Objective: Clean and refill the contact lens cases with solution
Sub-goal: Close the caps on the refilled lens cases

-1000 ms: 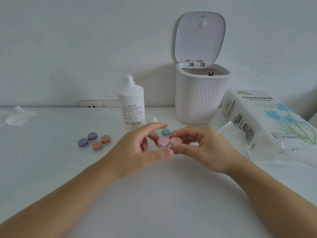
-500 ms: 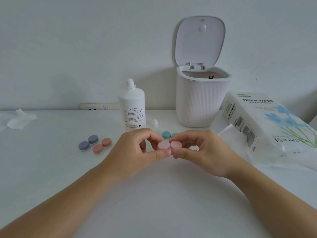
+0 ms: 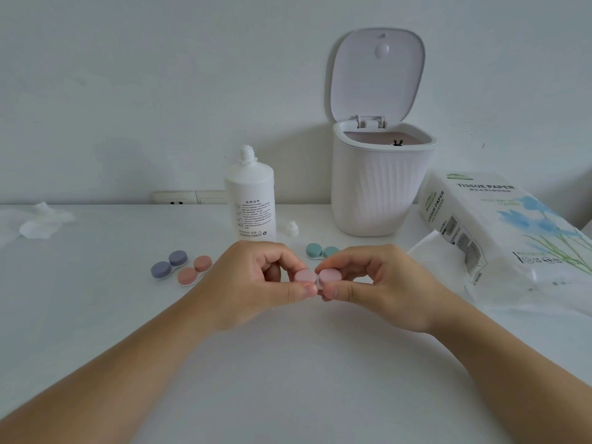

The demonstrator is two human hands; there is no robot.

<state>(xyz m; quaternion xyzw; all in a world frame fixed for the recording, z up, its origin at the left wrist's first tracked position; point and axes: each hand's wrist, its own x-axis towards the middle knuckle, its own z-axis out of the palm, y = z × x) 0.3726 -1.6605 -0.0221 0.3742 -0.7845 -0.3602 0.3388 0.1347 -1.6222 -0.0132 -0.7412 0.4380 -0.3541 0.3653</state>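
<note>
Both hands meet mid-desk (image 3: 288, 379), just above the surface: left hand (image 3: 256, 283) has thumb and curled fingers pinched on the left cap of the pink lens case (image 3: 317, 277), right hand (image 3: 381, 283) is pinched the same way on its right cap. Teal case (image 3: 320, 250) lies just behind the hands; blue case (image 3: 169, 264) and coral case (image 3: 194, 270) lie side by side to the left, all capped. Uncapped solution bottle (image 3: 251, 200) stands behind with its small cap (image 3: 291, 228) beside it, open-lidded bin (image 3: 374, 181) and tissue pack (image 3: 499, 225) to the right, crumpled tissue (image 3: 41, 219) far left.
</note>
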